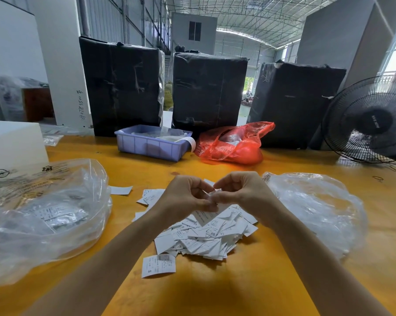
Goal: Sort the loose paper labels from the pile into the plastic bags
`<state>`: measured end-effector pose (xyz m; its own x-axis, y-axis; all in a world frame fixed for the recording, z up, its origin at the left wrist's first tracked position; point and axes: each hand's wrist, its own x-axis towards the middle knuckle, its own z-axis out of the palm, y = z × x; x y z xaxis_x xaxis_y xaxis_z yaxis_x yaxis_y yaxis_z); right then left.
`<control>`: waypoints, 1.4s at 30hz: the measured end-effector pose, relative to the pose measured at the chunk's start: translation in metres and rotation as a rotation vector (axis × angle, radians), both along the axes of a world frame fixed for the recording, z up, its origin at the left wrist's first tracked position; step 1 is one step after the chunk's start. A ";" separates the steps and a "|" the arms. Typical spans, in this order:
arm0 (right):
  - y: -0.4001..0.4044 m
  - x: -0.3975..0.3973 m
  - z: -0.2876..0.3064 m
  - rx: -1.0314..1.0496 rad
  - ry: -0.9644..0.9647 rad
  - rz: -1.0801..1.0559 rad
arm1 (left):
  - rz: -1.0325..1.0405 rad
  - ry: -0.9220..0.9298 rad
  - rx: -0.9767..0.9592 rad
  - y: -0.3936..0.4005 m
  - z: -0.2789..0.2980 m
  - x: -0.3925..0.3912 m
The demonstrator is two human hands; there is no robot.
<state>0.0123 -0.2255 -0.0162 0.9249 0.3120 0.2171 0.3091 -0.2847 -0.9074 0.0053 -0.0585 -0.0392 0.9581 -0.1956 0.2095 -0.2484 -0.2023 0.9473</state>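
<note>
On pile [199,238] labels: "XS", "S"

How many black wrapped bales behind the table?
3: left bale, middle bale, right bale, standing in a row. More could be hidden behind them.

Label pile [199,236] lies between left bag [44,215] and right bag [318,208].

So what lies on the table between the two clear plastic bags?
In the head view, the pile of paper labels lies between the left bag and the right bag, with both hands, left hand and right hand, pinching labels above it.
</note>
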 end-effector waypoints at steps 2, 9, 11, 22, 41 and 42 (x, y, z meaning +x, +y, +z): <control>-0.002 0.001 0.001 0.045 -0.005 -0.028 | 0.024 0.009 -0.001 0.000 0.001 0.001; -0.008 0.007 0.001 0.004 -0.117 -0.144 | 0.052 0.100 -0.091 0.004 0.002 0.002; -0.009 0.009 0.000 0.015 -0.150 -0.169 | 0.068 0.114 -0.099 0.005 0.002 0.003; -0.017 0.011 0.006 -0.074 -0.051 -0.064 | 0.080 0.198 -0.215 0.005 0.003 0.003; -0.027 0.010 0.019 0.461 0.219 -0.155 | 0.118 0.238 -0.463 0.001 0.003 0.002; -0.024 0.009 0.017 0.463 0.234 -0.142 | 0.116 0.257 -0.511 0.000 0.004 0.002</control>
<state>0.0217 -0.2492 0.0009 0.9912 0.1013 0.0851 0.0708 0.1378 -0.9879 0.0070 -0.0583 -0.0356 0.9997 -0.0214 0.0079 -0.0015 0.2838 0.9589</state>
